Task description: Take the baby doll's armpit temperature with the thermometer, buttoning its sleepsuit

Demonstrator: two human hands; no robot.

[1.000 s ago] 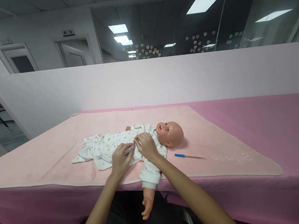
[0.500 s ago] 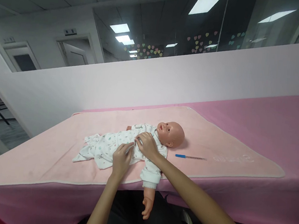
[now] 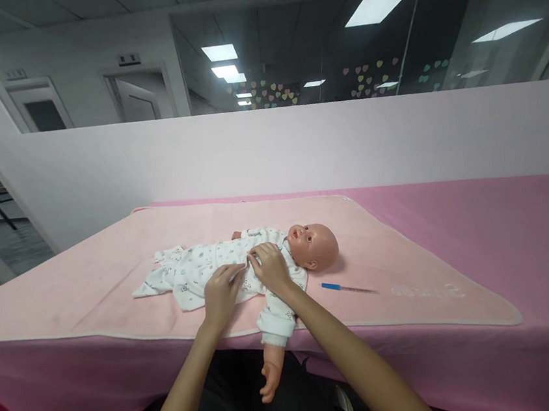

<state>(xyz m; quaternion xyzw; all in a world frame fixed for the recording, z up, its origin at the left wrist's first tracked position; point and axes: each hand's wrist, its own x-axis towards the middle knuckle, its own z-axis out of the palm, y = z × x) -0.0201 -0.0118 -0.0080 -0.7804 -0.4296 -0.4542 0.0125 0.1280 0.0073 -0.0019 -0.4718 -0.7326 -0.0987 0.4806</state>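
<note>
A baby doll (image 3: 320,246) lies on its back, its bald head to the right and its face turned up. It wears a white printed baby gown (image 3: 193,272), whose hem spreads to the left. My left hand (image 3: 219,293) pinches the gown's front edge at the chest with fingers and thumb. Just right of it, my right hand (image 3: 269,267) rests on the chest, fingertips closed on the same bit of cloth. Whether a tie or fastener sits between the fingertips is hidden. The doll's near arm (image 3: 271,370) hangs over the table's front edge.
Right of the doll lies a thin stick with a blue end (image 3: 339,287), like a thermometer. Under both is a peach blanket (image 3: 85,277) with a pale border, on a pink tablecloth (image 3: 506,243). A white wall (image 3: 240,156) with a window above stands behind.
My left hand has shifted very slightly to the left, its fingertips still at the gown's edge. My right hand and the doll stay in place.
</note>
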